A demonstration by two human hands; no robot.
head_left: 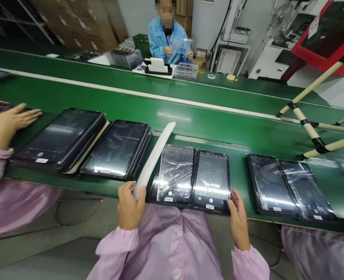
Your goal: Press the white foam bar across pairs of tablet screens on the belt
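My left hand (131, 205) is closed around the lower end of a long, thin white strip (154, 157), perhaps foam sheet seen edge-on. The strip leans up and to the right over the bench. Just right of it lies a tablet (176, 171) under wrinkled clear film. Beside that is a second tablet (211, 177) with its screen facing up and a small white label at its lower edge. My right hand (238, 216) grips this second tablet at its lower right edge, thumb on the near side. What lies beneath the two tablets is hidden.
Left of me are stacks of tablets (116, 147) and a co-worker's hand (10, 122). More tablets (272, 184) lie at right, near a tube frame (311, 132). Across the green bench (125, 97) sits a person in blue (172, 42) holding clear plastic.
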